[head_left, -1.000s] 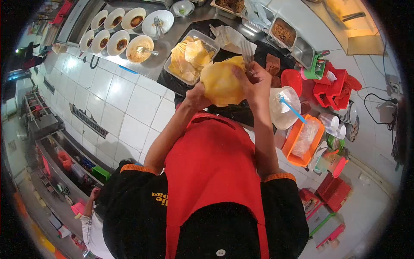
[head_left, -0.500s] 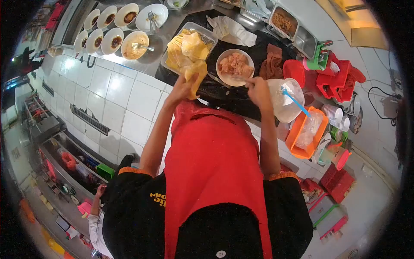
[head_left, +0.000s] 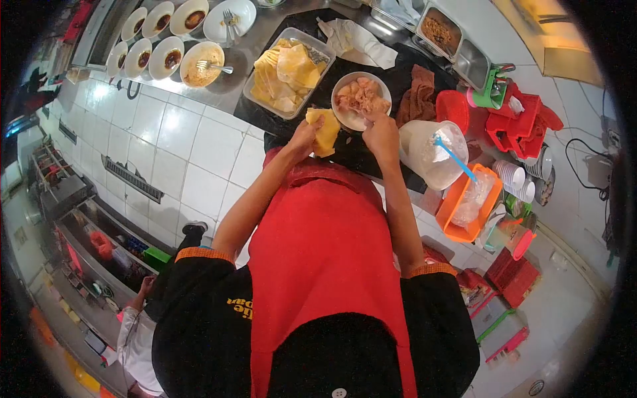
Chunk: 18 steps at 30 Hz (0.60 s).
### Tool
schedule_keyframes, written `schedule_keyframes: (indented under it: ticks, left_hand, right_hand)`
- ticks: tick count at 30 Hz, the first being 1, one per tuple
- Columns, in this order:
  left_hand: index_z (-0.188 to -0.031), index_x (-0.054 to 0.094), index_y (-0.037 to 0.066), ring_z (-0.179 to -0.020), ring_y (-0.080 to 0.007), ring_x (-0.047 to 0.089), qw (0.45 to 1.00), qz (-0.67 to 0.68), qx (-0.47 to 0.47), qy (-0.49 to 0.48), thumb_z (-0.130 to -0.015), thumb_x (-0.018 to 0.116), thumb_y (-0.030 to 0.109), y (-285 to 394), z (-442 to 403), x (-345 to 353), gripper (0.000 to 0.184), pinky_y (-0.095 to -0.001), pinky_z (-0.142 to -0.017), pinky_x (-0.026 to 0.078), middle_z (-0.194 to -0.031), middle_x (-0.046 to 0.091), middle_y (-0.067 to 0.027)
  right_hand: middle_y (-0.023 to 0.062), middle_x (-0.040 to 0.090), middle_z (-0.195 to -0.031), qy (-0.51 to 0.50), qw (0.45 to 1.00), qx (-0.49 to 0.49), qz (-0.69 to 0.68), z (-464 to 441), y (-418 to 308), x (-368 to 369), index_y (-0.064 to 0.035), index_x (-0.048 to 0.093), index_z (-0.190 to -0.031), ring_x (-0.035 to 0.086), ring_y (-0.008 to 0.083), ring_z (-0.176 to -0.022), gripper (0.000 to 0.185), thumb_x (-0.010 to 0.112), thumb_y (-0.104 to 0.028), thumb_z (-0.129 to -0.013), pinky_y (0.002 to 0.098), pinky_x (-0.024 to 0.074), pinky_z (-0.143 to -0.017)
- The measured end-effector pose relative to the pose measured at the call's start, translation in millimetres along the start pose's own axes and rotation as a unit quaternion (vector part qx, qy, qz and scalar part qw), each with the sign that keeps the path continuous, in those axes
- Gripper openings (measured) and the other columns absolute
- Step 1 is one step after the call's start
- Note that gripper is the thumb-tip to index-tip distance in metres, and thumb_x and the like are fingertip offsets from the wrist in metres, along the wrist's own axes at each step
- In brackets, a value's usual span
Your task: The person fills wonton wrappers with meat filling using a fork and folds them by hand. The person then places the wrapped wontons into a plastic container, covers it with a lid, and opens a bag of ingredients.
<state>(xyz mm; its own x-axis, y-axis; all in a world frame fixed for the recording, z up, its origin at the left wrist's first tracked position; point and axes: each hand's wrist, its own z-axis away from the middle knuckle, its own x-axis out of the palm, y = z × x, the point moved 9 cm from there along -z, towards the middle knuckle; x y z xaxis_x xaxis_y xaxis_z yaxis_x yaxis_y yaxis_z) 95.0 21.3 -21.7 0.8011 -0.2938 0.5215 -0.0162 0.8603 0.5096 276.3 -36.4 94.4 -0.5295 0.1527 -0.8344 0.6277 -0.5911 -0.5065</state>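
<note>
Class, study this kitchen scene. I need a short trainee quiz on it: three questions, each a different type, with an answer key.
1. Multiple choice: what does the left hand hold?
A. a white cup
B. a yellow sheet
C. a brown cloth

2. True or false: the right hand is at the edge of the bowl of pink mix.

3. Fill the gap: the pile of yellow sheets sits in a plastic ____.

Key:
1. B
2. True
3. tub
</note>
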Motion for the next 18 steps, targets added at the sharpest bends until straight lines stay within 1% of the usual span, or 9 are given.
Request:
schedule_keyframes:
  ticks: [2,4,5,7,8,10,14,16,18]
  left_hand:
    - [-0.128,0.050,0.004,-0.102,-0.0263,0.067,0.999,0.021,0.027,-0.042,-0.101,0.054,0.028,2.2,-2.5,5.9,0.037,-0.0416,-0.087,0.055,-0.117,0.064,-0.0126]
    - [-0.126,0.050,0.004,-0.099,-0.0242,0.066,0.999,0.015,0.018,-0.035,-0.101,0.052,0.027,5.5,2.4,11.3,0.034,-0.0398,-0.085,0.054,-0.113,0.064,-0.0104]
    - [-0.123,0.051,0.004,-0.095,-0.0220,0.065,1.000,0.009,0.011,-0.025,-0.102,0.050,0.026,7.8,4.4,12.0,0.030,-0.0380,-0.082,0.054,-0.109,0.064,-0.0082]
    - [-0.124,0.051,0.004,-0.096,-0.0222,0.065,1.000,-0.004,0.012,-0.012,-0.102,0.050,0.026,10.7,5.2,12.5,0.031,-0.0384,-0.083,0.054,-0.110,0.064,-0.0085]
    - [-0.125,0.050,0.004,-0.098,-0.0224,0.065,1.000,-0.017,0.011,0.000,-0.102,0.050,0.026,10.3,6.3,12.4,0.031,-0.0388,-0.084,0.054,-0.111,0.064,-0.0088]
    - [-0.125,0.050,0.004,-0.099,-0.0225,0.065,1.000,-0.006,0.018,-0.012,-0.102,0.051,0.026,9.2,6.6,13.7,0.032,-0.0389,-0.085,0.054,-0.112,0.064,-0.0092]
    - [-0.127,0.050,0.004,-0.101,-0.0230,0.065,1.000,0.013,0.021,-0.016,-0.102,0.052,0.028,8.9,4.2,11.8,0.036,-0.0387,-0.085,0.054,-0.114,0.064,-0.0102]
    - [-0.128,0.049,0.004,-0.101,-0.0232,0.065,1.000,0.015,0.025,-0.003,-0.101,0.053,0.029,10.8,8.1,13.2,0.037,-0.0385,-0.085,0.054,-0.114,0.064,-0.0106]
    - [-0.129,0.049,0.004,-0.101,-0.0234,0.065,0.999,0.015,0.028,0.005,-0.101,0.053,0.029,9.0,6.5,12.4,0.038,-0.0384,-0.085,0.054,-0.115,0.063,-0.0109]
  right_hand:
    - [0.0197,0.069,-0.094,0.015,1.000,0.017,0.005,0.9,6.1,-1.2,-0.0060,0.075,-0.097,0.067,0.0394,-0.089,0.021,0.061,-0.007,-0.081,0.0451,0.0523,-0.079]
    - [0.0203,0.069,-0.091,-0.077,0.993,0.015,0.086,4.6,-3.0,9.1,-0.0069,0.075,-0.096,0.067,0.0400,-0.088,0.021,0.061,-0.007,-0.080,0.0462,0.0524,-0.078]
    - [0.0203,0.069,-0.091,-0.076,0.993,0.014,0.087,5.0,-0.6,7.1,-0.0069,0.075,-0.096,0.067,0.0400,-0.088,0.021,0.061,-0.007,-0.080,0.0462,0.0524,-0.078]
    - [0.0209,0.069,-0.088,-0.037,0.999,-0.024,0.000,7.5,1.5,-0.7,-0.0090,0.075,-0.097,0.066,0.0402,-0.086,0.022,0.060,-0.008,-0.080,0.0472,0.0524,-0.076]
    - [0.0209,0.069,-0.088,-0.037,0.999,-0.022,0.000,5.3,3.3,4.5,-0.0090,0.075,-0.097,0.066,0.0402,-0.086,0.022,0.060,-0.008,-0.080,0.0472,0.0524,-0.076]
    - [0.0208,0.069,-0.088,-0.006,0.997,0.046,0.064,-3.3,12.3,7.2,-0.0110,0.076,-0.097,0.066,0.0404,-0.087,0.023,0.061,-0.009,-0.080,0.0482,0.0525,-0.076]
    - [0.0197,0.070,-0.092,-0.035,0.996,0.018,0.081,1.5,3.7,12.1,-0.0102,0.075,-0.097,0.066,0.0402,-0.088,0.022,0.061,-0.009,-0.080,0.0481,0.0528,-0.078]
    - [0.0189,0.069,-0.094,-0.059,0.997,-0.019,0.040,5.5,-1.2,5.0,-0.0086,0.074,-0.095,0.066,0.0399,-0.089,0.020,0.062,-0.009,-0.079,0.0475,0.0527,-0.079]
    - [0.0184,0.069,-0.094,-0.026,0.998,-0.004,0.053,0.6,-4.2,7.1,-0.0082,0.074,-0.094,0.066,0.0394,-0.088,0.019,0.063,-0.009,-0.079,0.0469,0.0526,-0.079]
